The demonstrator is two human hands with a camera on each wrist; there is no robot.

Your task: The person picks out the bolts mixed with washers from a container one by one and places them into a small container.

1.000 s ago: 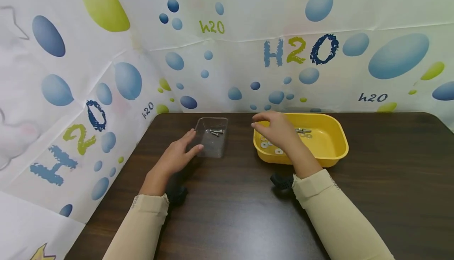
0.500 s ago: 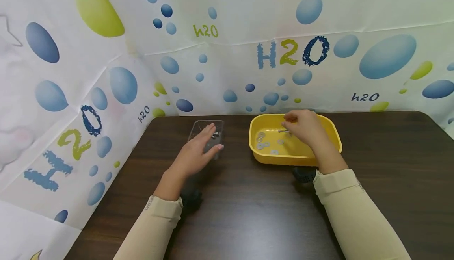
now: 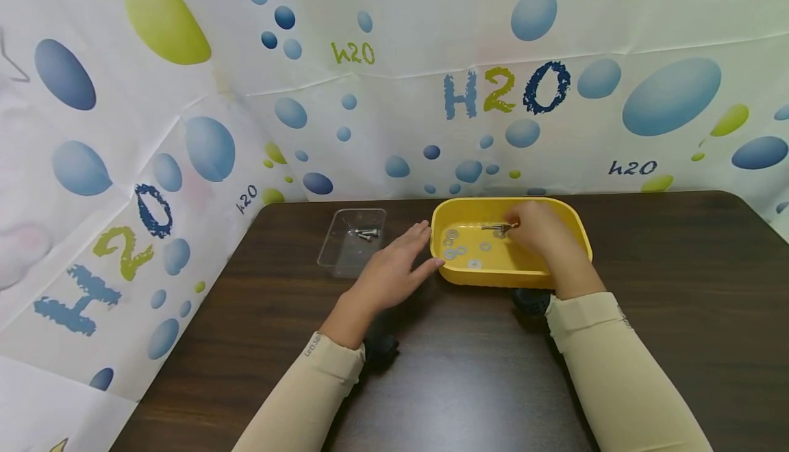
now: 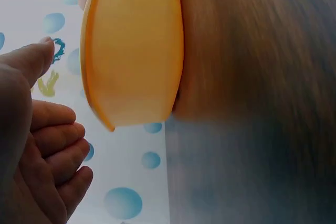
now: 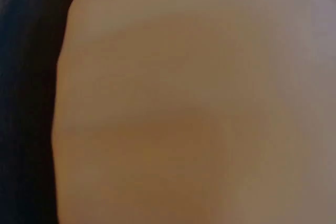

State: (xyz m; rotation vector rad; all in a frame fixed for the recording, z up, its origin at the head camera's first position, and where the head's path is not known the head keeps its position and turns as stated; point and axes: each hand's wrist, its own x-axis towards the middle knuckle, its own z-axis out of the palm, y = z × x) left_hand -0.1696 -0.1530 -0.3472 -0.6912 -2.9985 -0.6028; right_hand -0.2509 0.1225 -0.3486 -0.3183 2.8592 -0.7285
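A yellow plastic basin (image 3: 511,277) stands on the dark table, with several flat washers (image 3: 474,264) and a few bolts (image 3: 495,227) inside. My right hand (image 3: 542,229) reaches down into its right half, fingertips right at the bolts. The fingers are mostly hidden behind the back of the hand, so I cannot tell whether they pinch a bolt. My left hand (image 3: 394,267) is held beside the basin's left wall, fingers extended and thumb spread, holding nothing. In the left wrist view, the basin's outer wall (image 4: 134,51) rises beyond those loosely bent fingers (image 4: 63,145).
Left of the basin sits a clear plastic box (image 3: 335,250) holding a few bolts (image 3: 367,234). A white wall covering (image 3: 394,116) with blue and green drops rises behind the table (image 3: 431,383). A blurred beige surface fills most of the right wrist view.
My right hand has moved right across the basin and lowered toward the bolts. My left hand has swung right, from the clear box to the basin's left side.
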